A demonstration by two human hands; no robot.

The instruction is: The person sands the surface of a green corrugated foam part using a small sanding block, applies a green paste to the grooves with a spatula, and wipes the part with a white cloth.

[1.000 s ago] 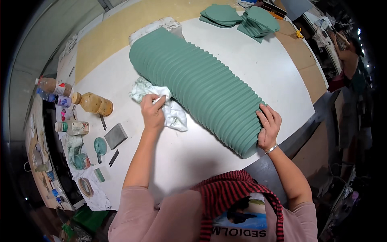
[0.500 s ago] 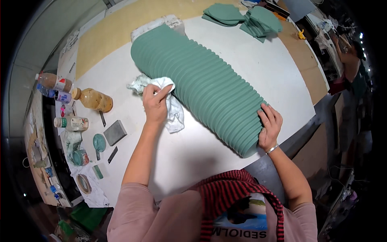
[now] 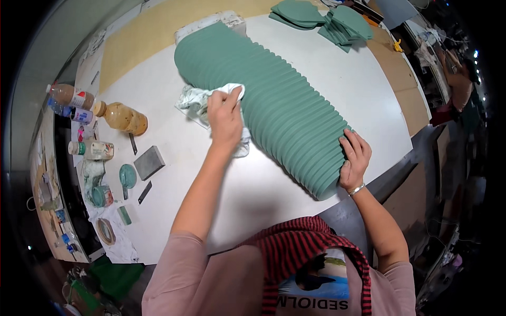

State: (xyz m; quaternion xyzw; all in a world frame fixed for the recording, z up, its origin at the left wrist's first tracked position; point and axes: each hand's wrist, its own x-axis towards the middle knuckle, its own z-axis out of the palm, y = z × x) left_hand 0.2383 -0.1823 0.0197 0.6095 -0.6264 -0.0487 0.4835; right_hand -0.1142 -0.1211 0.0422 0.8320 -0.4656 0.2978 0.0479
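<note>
The left hand (image 3: 225, 117) gripped a white rag (image 3: 196, 100) against the long row of green ribbed pieces (image 3: 274, 100) on the counter (image 3: 337, 79), the right hand (image 3: 354, 160) lay flat bracing its near end; wiping along the ribs would likely keep them aligned.

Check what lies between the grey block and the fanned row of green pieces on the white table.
In the head view, the left hand and its white cloth lie between grey block and green row.
</note>
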